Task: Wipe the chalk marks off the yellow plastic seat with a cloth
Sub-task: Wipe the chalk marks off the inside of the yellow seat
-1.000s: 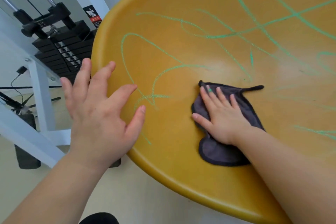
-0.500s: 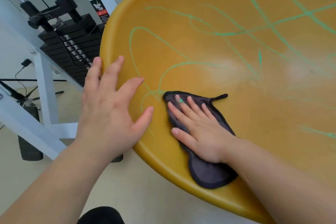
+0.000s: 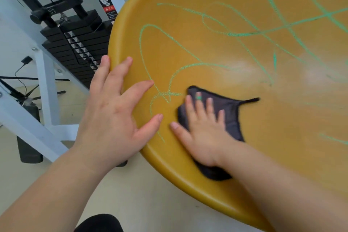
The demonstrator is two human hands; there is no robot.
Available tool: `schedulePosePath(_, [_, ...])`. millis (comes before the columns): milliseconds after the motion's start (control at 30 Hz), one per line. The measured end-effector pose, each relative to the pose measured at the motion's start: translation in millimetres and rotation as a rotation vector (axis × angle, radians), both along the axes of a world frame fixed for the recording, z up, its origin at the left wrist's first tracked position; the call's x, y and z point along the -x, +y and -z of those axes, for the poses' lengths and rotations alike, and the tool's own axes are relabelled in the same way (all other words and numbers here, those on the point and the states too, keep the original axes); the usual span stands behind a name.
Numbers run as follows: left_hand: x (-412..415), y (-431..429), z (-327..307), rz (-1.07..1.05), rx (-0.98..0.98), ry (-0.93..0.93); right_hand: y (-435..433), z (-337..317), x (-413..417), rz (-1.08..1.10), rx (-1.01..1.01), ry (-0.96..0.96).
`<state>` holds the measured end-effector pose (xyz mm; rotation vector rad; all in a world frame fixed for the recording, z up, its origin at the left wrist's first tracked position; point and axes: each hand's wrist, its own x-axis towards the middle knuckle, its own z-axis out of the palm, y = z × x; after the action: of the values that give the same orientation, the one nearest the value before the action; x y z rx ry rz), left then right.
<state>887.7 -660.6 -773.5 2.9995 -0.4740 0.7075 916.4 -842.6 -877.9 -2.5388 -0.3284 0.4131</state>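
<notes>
Yellow plastic seat (image 3: 282, 137), mid-wipe we judge: our right hand (image 3: 205, 137) presses the dark cloth (image 3: 229, 111) flat, fingers straight, near its left rim, our left hand (image 3: 113, 118) rests there with fingers spread, and far green chalk marks (image 3: 235, 34) need sweeping next.

Left hand (image 3: 114, 118) flat and splayed; right hand (image 3: 205, 133) flat, palm down, thumb out sideways.
</notes>
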Motion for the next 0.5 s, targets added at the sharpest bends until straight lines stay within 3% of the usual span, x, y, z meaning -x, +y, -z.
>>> schedulePosePath(133, [0.1,-3.2,-0.3,0.021,0.082,0.013,12.2,-17.1,23.1,-0.261,-0.234,-0.065])
schedulePosePath(200, [0.0,-2.5,-0.1,0.037,0.107,0.029,-9.3,0.0,6.4,-0.303,-0.180,-0.138])
schedulePosePath(367, [1.1,-2.7,-0.7,0.036,0.154,0.068,-73.3,39.0,-46.0,0.066,0.133,-0.164])
schedulePosePath(500, [4.6,-1.3,1.2,0.064,0.173,0.099,-66.4,29.5,-44.0,0.141,0.097,-0.025])
